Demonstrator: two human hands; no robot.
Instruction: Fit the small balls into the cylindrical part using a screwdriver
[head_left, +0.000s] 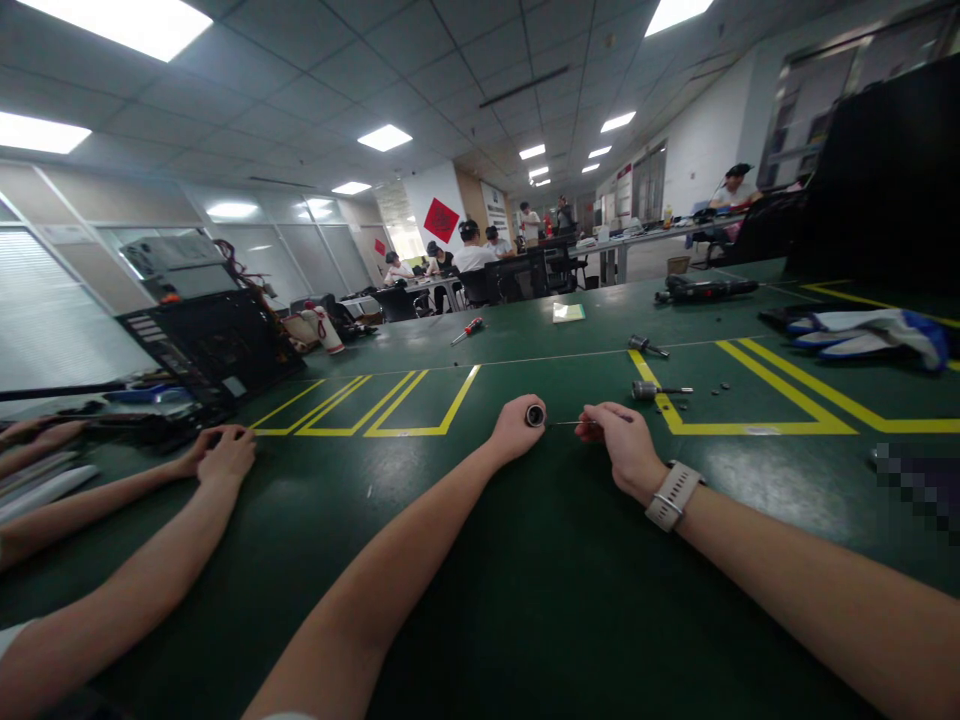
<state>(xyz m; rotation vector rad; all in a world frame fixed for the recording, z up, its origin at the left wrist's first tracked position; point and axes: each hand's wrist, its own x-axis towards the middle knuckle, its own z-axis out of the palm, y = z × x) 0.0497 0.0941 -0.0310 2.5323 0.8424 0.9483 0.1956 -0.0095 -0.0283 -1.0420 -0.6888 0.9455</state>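
My left hand [514, 430] is closed around a dark metal cylinder [535, 415], whose round open end faces me. Just to its right, my right hand [616, 436] pinches a thin metal rod [564, 424] that points toward the cylinder, with a small gap between them. A beige watch is on my right wrist. Beyond my right hand, a metal chuck with a shaft [651, 390] lies across a yellow tape line, and a second similar part [646, 346] sits behind it. Several small dark pieces [712, 392] are scattered to their right.
A red screwdriver [469, 330] and a yellowish pad [568, 312] lie farther back on the green table [525, 600]. At the right are a dark tool [705, 289] and blue-white gloves [870, 332]. Another person's hands [225, 455] rest at the left; black equipment [217, 345] stands behind.
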